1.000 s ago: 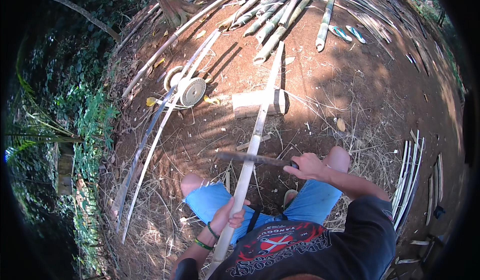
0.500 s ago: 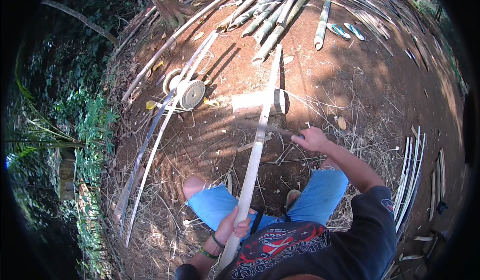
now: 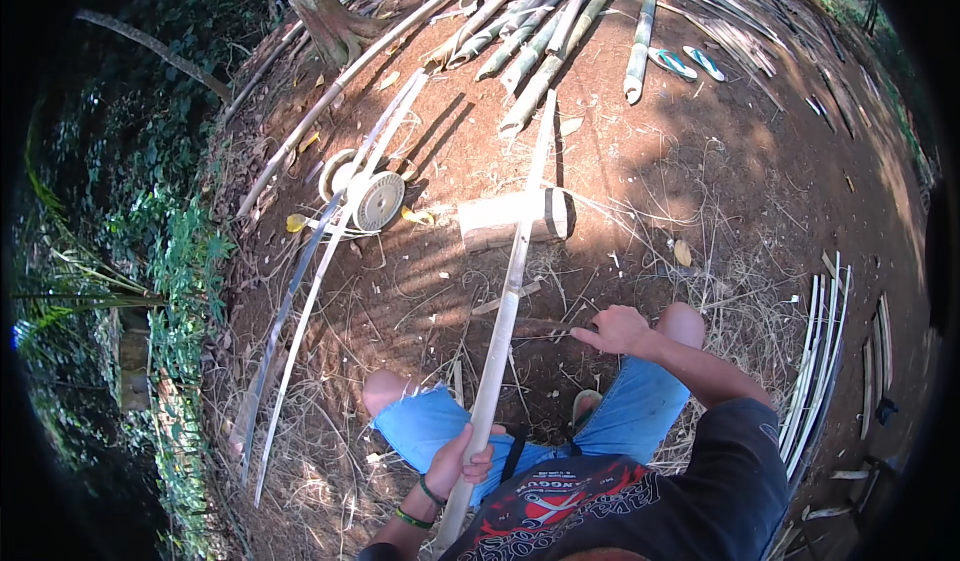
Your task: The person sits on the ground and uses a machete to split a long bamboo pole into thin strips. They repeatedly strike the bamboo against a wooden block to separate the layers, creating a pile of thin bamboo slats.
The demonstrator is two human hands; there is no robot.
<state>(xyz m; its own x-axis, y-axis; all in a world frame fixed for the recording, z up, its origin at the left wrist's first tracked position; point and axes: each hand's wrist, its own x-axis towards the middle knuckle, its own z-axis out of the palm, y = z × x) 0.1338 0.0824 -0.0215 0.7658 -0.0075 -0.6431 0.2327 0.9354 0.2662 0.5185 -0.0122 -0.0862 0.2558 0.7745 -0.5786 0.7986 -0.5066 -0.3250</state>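
Observation:
My left hand (image 3: 462, 458) is wrapped round the lower part of a long, pale bamboo strip (image 3: 500, 331). The strip slants away from my lap, its far part lying across a short log (image 3: 510, 219). To the right, over my thigh, my right hand (image 3: 618, 331) is closed round the handle of a knife (image 3: 540, 333). Its dark, thin blade points left towards the strip and is smeared by motion; the handle is hidden in my fingers. I cannot tell whether the blade touches the strip.
Bamboo poles (image 3: 555, 46) lie piled at the far side, with flip-flops (image 3: 686, 64) beside them. Left stand two pale round discs (image 3: 379, 202) with long strips (image 3: 300, 331) resting on them. More split strips (image 3: 815, 361) lie on the right. Shavings litter the soil.
My right hand with the knife has come nearer to me, down along the bamboo strip. The left hand keeps its grip on the strip, and the view has shifted slightly.

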